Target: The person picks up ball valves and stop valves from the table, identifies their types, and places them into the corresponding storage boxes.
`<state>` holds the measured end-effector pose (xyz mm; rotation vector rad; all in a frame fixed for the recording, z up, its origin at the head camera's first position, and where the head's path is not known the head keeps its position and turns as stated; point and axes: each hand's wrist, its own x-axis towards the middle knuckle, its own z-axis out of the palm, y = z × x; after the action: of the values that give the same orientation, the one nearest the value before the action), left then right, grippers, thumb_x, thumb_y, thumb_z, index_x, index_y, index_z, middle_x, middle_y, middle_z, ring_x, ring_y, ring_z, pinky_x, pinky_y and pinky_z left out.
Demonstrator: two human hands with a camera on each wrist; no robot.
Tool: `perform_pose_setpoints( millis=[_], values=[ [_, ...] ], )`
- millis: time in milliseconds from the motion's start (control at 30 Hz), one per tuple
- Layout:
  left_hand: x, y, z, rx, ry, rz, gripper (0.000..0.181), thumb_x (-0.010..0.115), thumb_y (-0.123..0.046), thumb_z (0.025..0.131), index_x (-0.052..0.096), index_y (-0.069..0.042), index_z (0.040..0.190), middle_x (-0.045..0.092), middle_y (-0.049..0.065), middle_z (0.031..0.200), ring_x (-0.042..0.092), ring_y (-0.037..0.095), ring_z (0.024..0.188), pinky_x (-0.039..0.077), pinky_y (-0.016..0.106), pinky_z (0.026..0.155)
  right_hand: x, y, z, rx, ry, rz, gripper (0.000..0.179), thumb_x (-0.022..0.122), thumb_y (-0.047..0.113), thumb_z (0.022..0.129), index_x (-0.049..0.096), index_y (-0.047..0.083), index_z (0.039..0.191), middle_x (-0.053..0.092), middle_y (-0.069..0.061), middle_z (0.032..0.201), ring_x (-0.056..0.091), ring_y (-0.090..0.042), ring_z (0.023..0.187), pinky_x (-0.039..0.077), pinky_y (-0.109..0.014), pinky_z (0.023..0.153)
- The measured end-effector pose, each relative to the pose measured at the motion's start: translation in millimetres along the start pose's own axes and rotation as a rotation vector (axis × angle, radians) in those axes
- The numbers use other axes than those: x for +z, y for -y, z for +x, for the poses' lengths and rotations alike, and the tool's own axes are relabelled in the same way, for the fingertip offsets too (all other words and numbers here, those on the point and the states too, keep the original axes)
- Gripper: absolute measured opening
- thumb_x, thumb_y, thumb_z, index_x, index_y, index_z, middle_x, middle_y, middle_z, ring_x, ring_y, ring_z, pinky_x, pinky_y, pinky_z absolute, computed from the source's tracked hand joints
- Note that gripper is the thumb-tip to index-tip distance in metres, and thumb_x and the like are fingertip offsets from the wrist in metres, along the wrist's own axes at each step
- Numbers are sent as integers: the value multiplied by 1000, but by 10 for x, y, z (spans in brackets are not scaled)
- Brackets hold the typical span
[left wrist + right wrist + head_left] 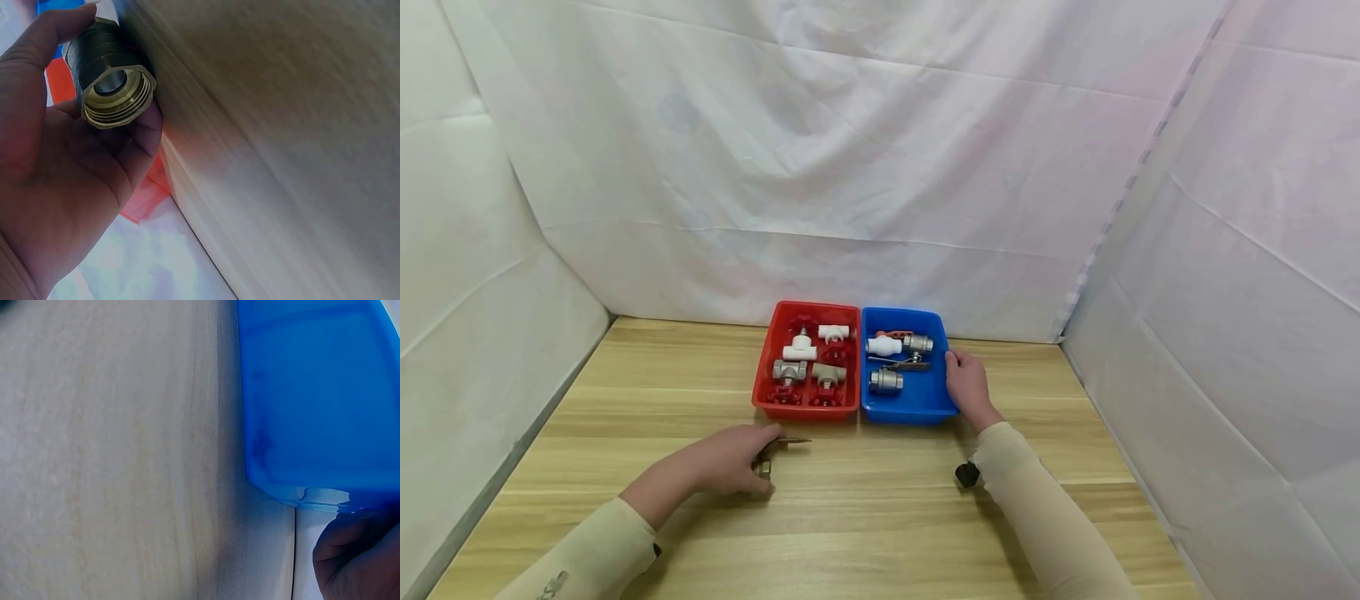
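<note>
Low over the table's front half, my left hand (pixel 730 462) grips a brass ball valve (pixel 764 469) whose flat lever points right. The left wrist view shows the threaded open end of the valve (pixel 115 94) between thumb and fingers. My right hand (pixel 968 385) holds the right wall of a blue bin (pixel 934 393), its thumb at the rim. Inside the bin lie metal ball valves (pixel 886 381) and a white valve (pixel 884 346) with an orange handle. In the right wrist view the fingers are partly hidden at the bin's corner.
Left of the blue bin stands a red bin (pixel 808 412), holding white, grey and metal valves with red handwheels (pixel 786 394). A wooden table (pixel 865 517) carries both. White cloth walls (pixel 850 167) enclose the back and sides. Something small and black (pixel 967 475) shows beside the right wrist.
</note>
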<state>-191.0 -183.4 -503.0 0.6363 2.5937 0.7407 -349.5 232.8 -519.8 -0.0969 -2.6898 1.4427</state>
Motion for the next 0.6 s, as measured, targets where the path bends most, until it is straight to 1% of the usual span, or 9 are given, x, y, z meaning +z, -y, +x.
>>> perform_pose_setpoints(
  millis=[167, 200, 300, 400, 433, 600],
  values=[
    [10, 10, 4, 53, 1, 17, 53, 92, -31, 81, 61, -20, 123, 58, -4, 91, 55, 18, 83, 48, 43, 72, -5, -7, 8, 1, 2, 10, 43, 47, 29, 120, 71, 1, 142, 73, -23, 135, 71, -38, 122, 57, -61, 107],
    [13, 19, 4, 77, -5, 24, 52, 91, -31, 82, 61, -21, 122, 57, -4, 90, 55, 17, 81, 47, 43, 69, -5, -8, 10, 0, 2, 11, 43, 47, 29, 120, 71, 1, 142, 73, -23, 135, 71, -38, 122, 57, -61, 106],
    [19, 22, 3, 96, -15, 16, 51, 91, -30, 82, 60, -21, 122, 58, -5, 89, 54, 16, 79, 46, 42, 66, -4, -9, 11, 2, 0, 12, 43, 47, 29, 120, 72, 1, 141, 74, -22, 133, 71, -38, 120, 57, -61, 106],
    [20, 11, 9, 93, -10, 24, 53, 91, -31, 83, 60, -21, 125, 58, -6, 89, 55, 15, 79, 47, 40, 66, -3, -6, 10, 8, -2, 11, 43, 47, 29, 120, 72, 1, 140, 74, -22, 132, 71, -37, 119, 57, -60, 106],
    [19, -1, 10, 75, -5, 17, 53, 91, -30, 82, 61, -21, 125, 58, -6, 90, 55, 16, 80, 47, 39, 68, -2, -6, 11, 10, -2, 8, 43, 47, 29, 120, 72, 2, 141, 74, -22, 132, 70, -38, 120, 57, -60, 106],
    [18, -31, 0, 50, 3, 25, 60, 93, -30, 82, 61, -21, 132, 59, -6, 93, 56, 16, 82, 50, 41, 72, 1, 2, 12, 18, 4, 6, 44, 47, 30, 120, 69, 1, 145, 71, -22, 139, 69, -39, 127, 55, -61, 109]
  ],
)
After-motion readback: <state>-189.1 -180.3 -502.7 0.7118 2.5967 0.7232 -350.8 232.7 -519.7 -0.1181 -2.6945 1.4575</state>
